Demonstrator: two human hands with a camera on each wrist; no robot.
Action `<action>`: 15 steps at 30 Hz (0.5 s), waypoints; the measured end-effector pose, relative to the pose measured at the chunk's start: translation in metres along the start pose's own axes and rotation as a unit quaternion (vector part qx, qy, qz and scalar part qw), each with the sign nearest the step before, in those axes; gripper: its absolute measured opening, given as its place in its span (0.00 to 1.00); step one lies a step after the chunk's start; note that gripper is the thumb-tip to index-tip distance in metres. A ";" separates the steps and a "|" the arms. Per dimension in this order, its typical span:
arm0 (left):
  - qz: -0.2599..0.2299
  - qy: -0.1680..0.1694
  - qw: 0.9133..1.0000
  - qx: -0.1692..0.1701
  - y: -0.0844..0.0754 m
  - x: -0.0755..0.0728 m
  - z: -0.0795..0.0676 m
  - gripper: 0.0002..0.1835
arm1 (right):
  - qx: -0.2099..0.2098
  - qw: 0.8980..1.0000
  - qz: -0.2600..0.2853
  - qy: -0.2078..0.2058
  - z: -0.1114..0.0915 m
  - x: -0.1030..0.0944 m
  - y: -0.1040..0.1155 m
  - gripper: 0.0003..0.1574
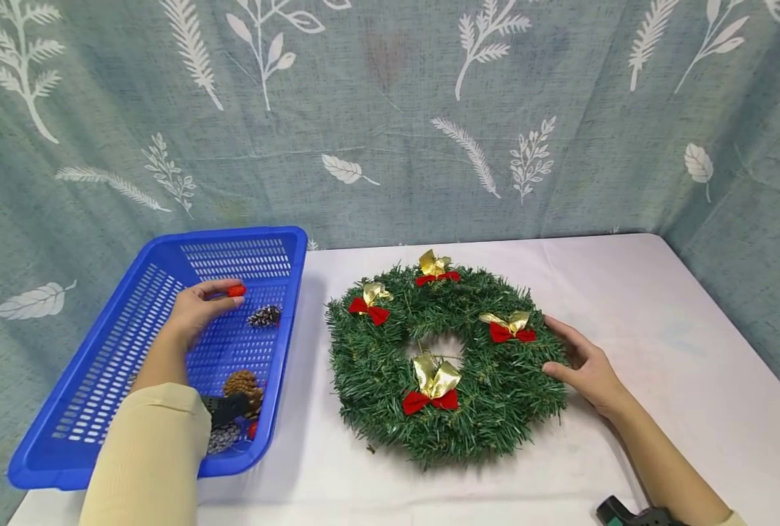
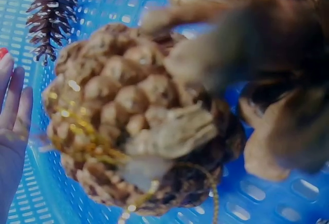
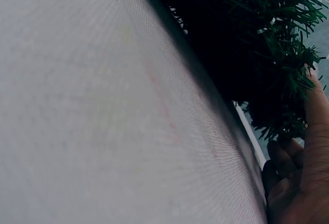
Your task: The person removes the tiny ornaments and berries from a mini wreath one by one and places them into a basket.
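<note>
My left hand (image 1: 197, 310) reaches into the blue plastic basket (image 1: 289, 292) and pinches a small red textured ornament (image 1: 236, 291) between thumb and fingers. In the left wrist view, part of that hand (image 2: 13, 111) shows at the left edge. A green wreath (image 1: 370, 365) lies on the table, bearing several bows of gold ribbon and red fabric, such as the front bow (image 1: 431, 400). My right hand (image 1: 590, 372) grips the wreath's right edge. The right wrist view shows its thumb against the needles and its other fingers curled low by the edge, partly hidden.
Inside the basket are a dark frosted pinecone (image 1: 264, 315), a brown pinecone (image 1: 243, 386) with gold cord, a grey pinecone (image 1: 223, 437) and a red piece (image 1: 252, 429). A white cloth (image 1: 679, 329) covers the table. Behind it hangs a leaf-patterned curtain (image 1: 390, 109).
</note>
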State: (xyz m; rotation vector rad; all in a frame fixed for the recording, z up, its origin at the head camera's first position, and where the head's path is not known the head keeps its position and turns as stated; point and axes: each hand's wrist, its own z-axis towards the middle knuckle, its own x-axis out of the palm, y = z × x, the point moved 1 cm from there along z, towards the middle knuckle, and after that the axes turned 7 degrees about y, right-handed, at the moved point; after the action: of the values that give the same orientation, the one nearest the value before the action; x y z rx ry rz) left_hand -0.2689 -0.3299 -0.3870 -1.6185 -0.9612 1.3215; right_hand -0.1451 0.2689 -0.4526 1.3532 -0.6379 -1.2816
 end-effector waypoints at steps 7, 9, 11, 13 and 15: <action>-0.045 0.005 0.999 0.023 -0.002 -0.001 0.001 0.18 | 0.002 1.000 -0.004 -0.004 0.000 0.000 0.000 0.44; -0.088 0.008 0.996 0.031 -0.004 -0.001 0.000 0.15 | 0.002 1.000 -0.003 -0.005 0.000 0.000 0.000 0.44; -0.135 0.011 0.990 0.034 -0.007 -0.001 -0.001 0.15 | 0.003 1.000 -0.002 -0.005 0.000 0.000 0.000 0.44; -0.172 0.017 0.984 0.033 -0.012 -0.001 0.000 0.15 | 0.002 1.000 -0.002 -0.005 0.000 0.000 0.000 0.44; -0.183 0.019 0.982 0.032 -0.017 -0.001 0.000 0.16 | 0.000 1.000 -0.001 -0.005 0.000 0.000 0.000 0.44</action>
State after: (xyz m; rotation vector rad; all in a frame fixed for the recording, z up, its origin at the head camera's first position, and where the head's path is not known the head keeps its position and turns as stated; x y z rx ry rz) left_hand -0.2707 -0.3249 -0.3710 -1.3348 -1.1185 1.0543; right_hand -0.1454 0.2687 -0.4530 1.3492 -0.6438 -1.2899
